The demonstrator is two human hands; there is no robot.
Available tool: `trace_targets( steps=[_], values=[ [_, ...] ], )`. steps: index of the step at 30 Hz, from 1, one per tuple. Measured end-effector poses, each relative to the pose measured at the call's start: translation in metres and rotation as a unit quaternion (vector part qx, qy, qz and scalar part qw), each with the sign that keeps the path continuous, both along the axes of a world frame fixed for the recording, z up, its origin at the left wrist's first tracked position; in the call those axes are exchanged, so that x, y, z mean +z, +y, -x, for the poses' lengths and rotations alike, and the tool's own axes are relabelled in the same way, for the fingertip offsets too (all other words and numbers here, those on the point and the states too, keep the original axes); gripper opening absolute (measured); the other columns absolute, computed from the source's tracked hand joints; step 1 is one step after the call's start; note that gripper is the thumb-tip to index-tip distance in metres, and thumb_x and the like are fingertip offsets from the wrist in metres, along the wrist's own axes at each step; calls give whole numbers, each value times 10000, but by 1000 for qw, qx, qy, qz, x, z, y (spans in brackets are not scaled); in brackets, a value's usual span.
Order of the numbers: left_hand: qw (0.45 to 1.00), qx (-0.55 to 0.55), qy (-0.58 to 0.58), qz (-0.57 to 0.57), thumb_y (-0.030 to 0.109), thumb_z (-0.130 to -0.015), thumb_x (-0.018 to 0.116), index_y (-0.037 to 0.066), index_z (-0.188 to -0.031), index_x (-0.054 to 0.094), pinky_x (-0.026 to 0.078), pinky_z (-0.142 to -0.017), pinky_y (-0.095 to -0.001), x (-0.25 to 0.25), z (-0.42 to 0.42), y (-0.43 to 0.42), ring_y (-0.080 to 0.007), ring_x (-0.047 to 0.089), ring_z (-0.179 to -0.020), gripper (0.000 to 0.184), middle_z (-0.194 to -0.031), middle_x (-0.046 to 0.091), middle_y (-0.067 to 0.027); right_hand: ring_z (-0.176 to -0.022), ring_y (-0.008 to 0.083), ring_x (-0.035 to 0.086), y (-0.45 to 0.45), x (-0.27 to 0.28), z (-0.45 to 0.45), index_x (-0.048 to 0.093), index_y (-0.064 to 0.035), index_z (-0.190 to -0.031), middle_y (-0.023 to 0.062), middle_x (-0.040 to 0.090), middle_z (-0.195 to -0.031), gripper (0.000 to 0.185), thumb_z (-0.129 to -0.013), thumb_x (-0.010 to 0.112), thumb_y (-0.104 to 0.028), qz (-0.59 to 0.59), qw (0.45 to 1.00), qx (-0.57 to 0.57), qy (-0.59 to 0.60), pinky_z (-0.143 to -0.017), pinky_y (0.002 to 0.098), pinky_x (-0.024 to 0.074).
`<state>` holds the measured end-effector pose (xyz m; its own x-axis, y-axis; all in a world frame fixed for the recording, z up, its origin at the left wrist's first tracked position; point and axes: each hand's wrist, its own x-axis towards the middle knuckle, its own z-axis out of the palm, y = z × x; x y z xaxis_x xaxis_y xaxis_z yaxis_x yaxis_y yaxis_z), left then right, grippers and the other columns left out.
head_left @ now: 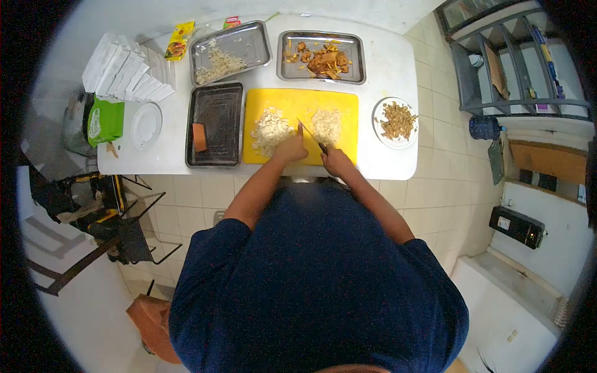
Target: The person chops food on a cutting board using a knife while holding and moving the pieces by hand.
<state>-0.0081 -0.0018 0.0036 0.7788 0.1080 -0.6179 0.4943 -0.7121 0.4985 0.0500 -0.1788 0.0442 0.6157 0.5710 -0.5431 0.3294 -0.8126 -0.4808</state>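
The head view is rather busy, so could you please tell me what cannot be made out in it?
In the head view:
Black-handled knife: handle's rear end covered by the right hand.
Left hand: contact with the blade too small to confirm.
Chopped white pieces on the yellow rectangular cutting board: too small to identify.
Yellow-and-red packet: print too small to read.
Feet: hidden beneath the dark blue shirt.

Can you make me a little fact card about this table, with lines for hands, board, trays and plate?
Right hand: closed around the handle of the knife
Left hand: one finger stretched out near the blade's tip; touching unclear
Yellow cutting board: pale chopped food in two heaps, left and right
Black tray: orange-brown block inside
Left metal tray: pale bits
Right metal tray: browned chunks
White plate: small brown pieces
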Motion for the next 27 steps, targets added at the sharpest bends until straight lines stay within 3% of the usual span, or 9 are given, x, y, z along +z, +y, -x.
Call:
trace_targets(
  steps=[20, 23, 26, 27],
  values=[
    [1000, 10, 0, 22, 212, -701, 597, -44, -1455, -51, 520, -734, -449, -19, 0, 4, -402, 642, -823, 1027, -919, 646, -277, -871, 485, 601, -13, 7, 4, 506, 22, -1033, 324, 617, -891, 340, -925, 502, -300, -8, 1000, -4, 17, -781, 543, 465],
    [999, 14, 30, 20, 218, -705, 593, -33, -1460, -47, 519, -744, -443, -3, -3, 4, -393, 642, -836, 1021, -938, 646, -273, -844, 473, 621, -17, -16, 4, 556, 21, -1091, 314, 629, -897, 383, -912, 509, -314, 5, 1000, 0, -10, -776, 556, 483],
    [999, 8, -2, 35, 180, -696, 553, -20, -1435, -170, 531, -598, -427, -15, 0, 6, -355, 647, -643, 1053, -773, 652, -268, -858, 477, 605, -12, -13, 1, 509, 16, -1020, 317, 619, -880, 349, -928, 494, -319, -21, 999, 22, -18, -778, 538, 467],
    [999, 8, 9, 35, 200, -700, 566, -24, -1444, -125, 527, -648, -435, -11, 0, 6, -368, 645, -706, 1040, -829, 650, -269, -857, 476, 606, -10, -10, -1, 513, 16, -1018, 316, 619, -877, 351, -925, 497, -322, -20, 1000, 18, -9, -777, 534, 469]
  ],
)
